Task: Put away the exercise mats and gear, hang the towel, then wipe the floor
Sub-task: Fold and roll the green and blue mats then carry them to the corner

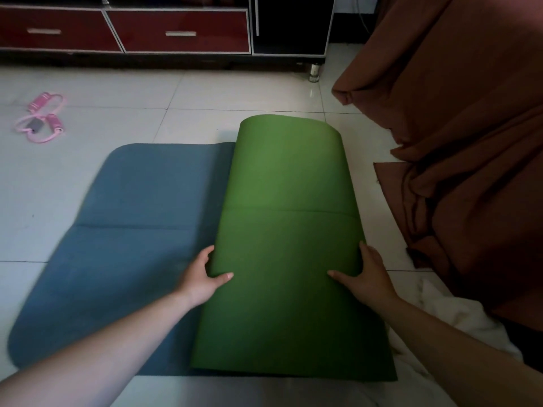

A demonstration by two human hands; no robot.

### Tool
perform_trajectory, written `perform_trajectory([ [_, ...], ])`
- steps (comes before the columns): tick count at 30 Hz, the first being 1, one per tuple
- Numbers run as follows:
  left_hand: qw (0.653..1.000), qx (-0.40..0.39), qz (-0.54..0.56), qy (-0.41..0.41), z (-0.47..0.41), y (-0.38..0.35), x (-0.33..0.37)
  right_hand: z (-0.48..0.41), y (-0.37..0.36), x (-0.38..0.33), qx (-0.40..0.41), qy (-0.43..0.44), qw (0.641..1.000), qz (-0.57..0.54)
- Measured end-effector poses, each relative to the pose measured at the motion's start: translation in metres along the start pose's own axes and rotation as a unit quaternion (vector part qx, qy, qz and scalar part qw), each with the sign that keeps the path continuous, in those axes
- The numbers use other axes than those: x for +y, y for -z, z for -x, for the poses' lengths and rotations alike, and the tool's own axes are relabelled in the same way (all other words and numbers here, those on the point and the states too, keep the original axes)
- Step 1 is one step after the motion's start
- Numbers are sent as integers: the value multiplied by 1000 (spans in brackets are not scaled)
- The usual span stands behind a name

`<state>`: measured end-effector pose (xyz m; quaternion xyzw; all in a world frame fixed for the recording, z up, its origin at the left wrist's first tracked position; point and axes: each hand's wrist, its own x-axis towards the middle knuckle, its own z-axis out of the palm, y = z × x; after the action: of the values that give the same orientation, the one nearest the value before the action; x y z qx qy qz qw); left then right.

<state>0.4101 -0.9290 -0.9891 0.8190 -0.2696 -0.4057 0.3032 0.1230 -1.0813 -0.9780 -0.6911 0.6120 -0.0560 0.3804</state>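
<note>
A green exercise mat lies folded over on top of a blue-grey mat on the tiled floor. My left hand grips the green mat's left edge, thumb on top and fingers under it. On the right edge, my right hand holds the mat the same way. A pink figure-eight resistance band with foam handles lies on the floor at the far left. A white cloth, maybe the towel, is bunched on the floor at the lower right.
A brown fabric cover drapes over furniture along the right side, reaching the floor. A low cabinet with red drawers and a black door runs along the back wall. A small jar stands by its right foot.
</note>
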Motion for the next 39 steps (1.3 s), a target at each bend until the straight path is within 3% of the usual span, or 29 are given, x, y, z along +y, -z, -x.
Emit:
perform_trajectory([
  [7,999,-49,-5,-11,-5,6,-6,2,-25,-28,-8,71,975,208],
  [13,998,-58,20,3,-9,3,-14,5,-39,-35,-29,118,951,285],
  [21,997,-55,56,-8,-10,4,-15,12,-53,-51,-75,196,940,270],
  [30,973,-51,219,-45,3,-3,25,-14,-37,-78,-48,203,954,214],
  [39,993,-58,101,-19,2,5,-13,-2,-66,-72,-65,224,936,263],
])
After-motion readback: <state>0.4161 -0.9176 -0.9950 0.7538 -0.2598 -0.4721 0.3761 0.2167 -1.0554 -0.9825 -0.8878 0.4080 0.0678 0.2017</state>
